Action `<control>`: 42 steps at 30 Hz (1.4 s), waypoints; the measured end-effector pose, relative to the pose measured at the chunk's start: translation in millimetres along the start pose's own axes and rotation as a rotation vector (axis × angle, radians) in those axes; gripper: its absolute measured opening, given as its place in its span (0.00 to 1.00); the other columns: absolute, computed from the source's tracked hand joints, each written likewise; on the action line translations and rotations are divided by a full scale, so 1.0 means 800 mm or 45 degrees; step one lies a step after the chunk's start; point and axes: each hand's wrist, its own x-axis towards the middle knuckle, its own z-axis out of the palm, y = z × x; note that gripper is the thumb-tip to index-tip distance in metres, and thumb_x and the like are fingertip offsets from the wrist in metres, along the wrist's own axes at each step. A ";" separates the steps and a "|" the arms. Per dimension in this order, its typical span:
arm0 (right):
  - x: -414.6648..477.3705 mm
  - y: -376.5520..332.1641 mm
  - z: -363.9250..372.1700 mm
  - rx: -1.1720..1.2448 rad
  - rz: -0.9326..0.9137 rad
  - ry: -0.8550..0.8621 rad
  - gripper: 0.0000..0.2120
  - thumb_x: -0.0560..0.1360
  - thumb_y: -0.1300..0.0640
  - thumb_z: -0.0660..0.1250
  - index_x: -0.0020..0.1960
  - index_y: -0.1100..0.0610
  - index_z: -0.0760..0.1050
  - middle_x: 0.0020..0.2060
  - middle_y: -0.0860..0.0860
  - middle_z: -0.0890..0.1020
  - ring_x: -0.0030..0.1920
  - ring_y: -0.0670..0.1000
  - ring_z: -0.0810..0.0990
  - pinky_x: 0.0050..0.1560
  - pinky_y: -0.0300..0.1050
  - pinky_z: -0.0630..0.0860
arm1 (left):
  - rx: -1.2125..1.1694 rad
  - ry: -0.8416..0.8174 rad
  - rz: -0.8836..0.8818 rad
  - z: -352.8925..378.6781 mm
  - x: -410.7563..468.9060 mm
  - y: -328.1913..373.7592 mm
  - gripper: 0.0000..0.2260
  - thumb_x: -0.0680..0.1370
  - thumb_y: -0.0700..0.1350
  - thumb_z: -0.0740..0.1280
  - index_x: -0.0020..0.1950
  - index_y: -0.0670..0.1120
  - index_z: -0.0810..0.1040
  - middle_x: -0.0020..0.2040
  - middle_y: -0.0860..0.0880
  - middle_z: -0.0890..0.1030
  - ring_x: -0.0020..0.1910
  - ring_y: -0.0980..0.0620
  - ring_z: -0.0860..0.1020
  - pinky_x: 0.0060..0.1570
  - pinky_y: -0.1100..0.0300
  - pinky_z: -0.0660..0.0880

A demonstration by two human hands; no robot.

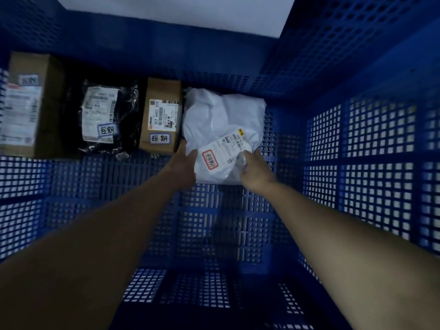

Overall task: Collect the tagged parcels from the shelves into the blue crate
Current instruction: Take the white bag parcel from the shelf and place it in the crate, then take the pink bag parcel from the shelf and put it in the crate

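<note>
White plastic is what both hands are gripping: a soft white mailer bag [221, 129] lying on the slatted floor of the blue crate [357, 144], toward its far right corner. The left hand [184, 163] is cupping the bag's near left edge, and the right hand [256, 170] is pinching the near right edge, fingers curled onto the plastic. It seems the person is settling it in line with three parcels along the far wall: a small cardboard box [162, 115] just beside it, a black mailer bag [107, 117], and a larger cardboard box [26, 103] at the far left. All are lying label up, probably so tags stay readable. The white bag's long axis is running from near edge to far wall, leaning slightly left. Its red-bordered tag [210, 160] is sitting at the near end, turned sideways.
</note>
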 end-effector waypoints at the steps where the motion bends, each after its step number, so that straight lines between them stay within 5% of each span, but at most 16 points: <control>1: -0.013 -0.001 -0.004 -0.062 -0.035 -0.013 0.18 0.79 0.58 0.60 0.67 0.56 0.66 0.69 0.56 0.65 0.66 0.57 0.69 0.60 0.45 0.69 | 0.012 0.008 0.037 -0.004 -0.010 -0.003 0.32 0.76 0.41 0.66 0.77 0.42 0.56 0.78 0.39 0.49 0.75 0.39 0.58 0.71 0.51 0.63; 5: -0.072 -0.023 -0.028 -0.362 -0.124 -0.140 0.30 0.78 0.50 0.65 0.76 0.54 0.59 0.75 0.55 0.61 0.75 0.58 0.58 0.72 0.52 0.61 | 0.059 0.023 -0.061 -0.044 -0.067 0.002 0.15 0.75 0.38 0.63 0.61 0.40 0.73 0.60 0.41 0.74 0.62 0.38 0.74 0.57 0.45 0.75; 10: -0.143 -0.085 -0.065 -0.521 -0.252 -0.117 0.31 0.77 0.46 0.65 0.75 0.53 0.59 0.75 0.54 0.61 0.76 0.56 0.57 0.73 0.54 0.61 | 0.208 0.059 -0.156 -0.116 -0.154 0.020 0.22 0.76 0.39 0.66 0.69 0.44 0.67 0.67 0.44 0.68 0.68 0.42 0.67 0.64 0.46 0.71; 20: -0.297 -0.254 -0.168 -0.815 -0.553 -0.010 0.27 0.78 0.47 0.62 0.73 0.54 0.61 0.69 0.54 0.68 0.71 0.56 0.63 0.67 0.50 0.64 | 0.348 0.252 -0.277 -0.279 -0.365 0.029 0.21 0.77 0.42 0.65 0.70 0.46 0.66 0.68 0.47 0.69 0.69 0.47 0.66 0.68 0.52 0.65; 27: -0.406 -0.392 -0.235 -0.891 -0.795 0.154 0.26 0.77 0.48 0.64 0.71 0.55 0.64 0.66 0.54 0.71 0.68 0.56 0.66 0.64 0.50 0.68 | 0.233 0.458 -0.331 -0.379 -0.530 0.014 0.14 0.76 0.39 0.61 0.61 0.45 0.71 0.60 0.46 0.74 0.62 0.45 0.71 0.60 0.51 0.71; 42: -0.657 -0.641 -0.279 -1.094 -1.273 0.281 0.29 0.77 0.47 0.64 0.74 0.55 0.60 0.69 0.54 0.69 0.71 0.57 0.63 0.68 0.53 0.66 | 0.214 0.956 -0.730 -0.496 -0.858 -0.014 0.12 0.77 0.44 0.65 0.60 0.45 0.74 0.59 0.48 0.77 0.61 0.47 0.73 0.59 0.53 0.70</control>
